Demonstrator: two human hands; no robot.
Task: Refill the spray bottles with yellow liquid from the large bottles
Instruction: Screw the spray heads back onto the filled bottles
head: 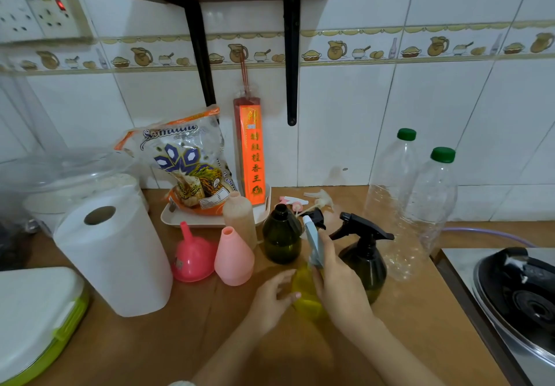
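Nearest the person, toward the front middle of the wooden counter [186, 340], stands a clear spray bottle [306, 295] filled with yellow liquid. The left hand [271, 301] steadies its body, fingers loosely curved against the side. The right hand [339, 283] wraps around the bottle's neck and the pale blue spray head [312, 241] sitting on top; whether that head is screwed down cannot be told.

At the front left corner lies a white container with a green rim [36, 319], and just behind it stands an upright paper towel roll [114, 253]. Between the roll and the hands sit a pink funnel [192, 256], mouth down, and a pink cone-shaped bottle [234, 256] with an open top. A taller peach bottle [240, 217] stands right behind the cone.

Just behind the hands are two dark green bottles: one without a sprayer [282, 235], and one with a black trigger head [366, 253] to its right. Further right stand two large clear plastic bottles [393, 193] with green caps, touching each other; both look empty.

Loose spray heads [303, 202], pink and white, lie near the back edge. A cream tray [192, 219] at the back holds a printed bag of rice [186, 160] and a tall red packet of incense sticks [250, 151] leaning on the tiled wall [360, 100]. At the right edge sits a stove with a dark pan [516, 289].
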